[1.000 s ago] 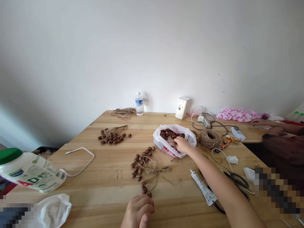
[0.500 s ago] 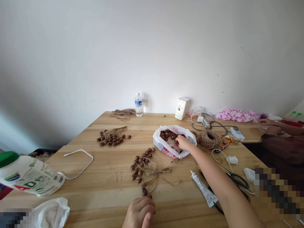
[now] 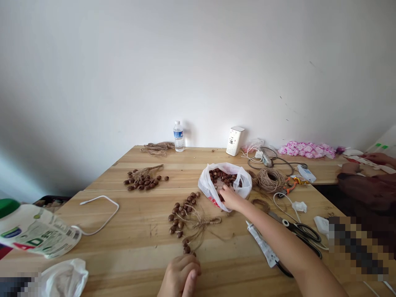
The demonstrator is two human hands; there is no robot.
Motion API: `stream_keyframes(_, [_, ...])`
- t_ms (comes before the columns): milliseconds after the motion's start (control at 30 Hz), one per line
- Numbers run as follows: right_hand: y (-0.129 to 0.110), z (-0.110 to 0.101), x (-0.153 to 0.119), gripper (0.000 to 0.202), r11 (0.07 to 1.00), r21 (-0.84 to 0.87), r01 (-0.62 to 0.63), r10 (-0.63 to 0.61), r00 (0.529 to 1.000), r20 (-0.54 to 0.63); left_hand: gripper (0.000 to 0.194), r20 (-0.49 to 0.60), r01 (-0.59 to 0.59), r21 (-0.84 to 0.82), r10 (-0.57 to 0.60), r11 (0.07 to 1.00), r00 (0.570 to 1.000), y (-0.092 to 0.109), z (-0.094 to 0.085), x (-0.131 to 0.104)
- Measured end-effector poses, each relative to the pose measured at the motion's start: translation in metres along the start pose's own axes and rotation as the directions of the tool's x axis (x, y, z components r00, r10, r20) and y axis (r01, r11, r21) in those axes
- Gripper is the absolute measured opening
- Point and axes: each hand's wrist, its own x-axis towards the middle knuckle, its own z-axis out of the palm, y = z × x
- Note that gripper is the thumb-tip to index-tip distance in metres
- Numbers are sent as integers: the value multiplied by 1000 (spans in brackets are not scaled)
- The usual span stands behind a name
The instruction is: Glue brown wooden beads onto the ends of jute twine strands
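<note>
White plastic bag (image 3: 204, 183) of brown beads (image 3: 227, 178) on wooden desk (image 3: 123, 262). Right hand (image 3: 230, 198) dipped into bag, fingers bent; cannot tell if gripping bead. Nearer than bag, to its left: beaded twine tassel (image 3: 202, 223); left hand (image 3: 181, 274) curled at its near end, hold unclear. Risk: right hand catching soft plastic might tip bag, spilling beads.

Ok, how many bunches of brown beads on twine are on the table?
2: the farther bunch, left of the bead bag, and the nearer bunch, just beyond the left hand.
</note>
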Motion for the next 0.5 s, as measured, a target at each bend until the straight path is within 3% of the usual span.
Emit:
stream_keyframes(133, [3, 6, -5, 42, 997, 40, -72, 74, 996, -59, 36, 2, 24, 3, -24, 1000, 1000, 0, 1, 1])
stream_keyframes(300, [21, -2, -6, 59, 987, 131, -93, 104, 992, -76, 35, 2, 4, -12, -4, 1000, 1000, -4, 3, -2])
stream_keyframes(500, [26, -7, 10, 35, 986, 140, -88, 103, 989, -106, 35, 35, 30, -2, -30, 1000, 999, -4, 3, -4])
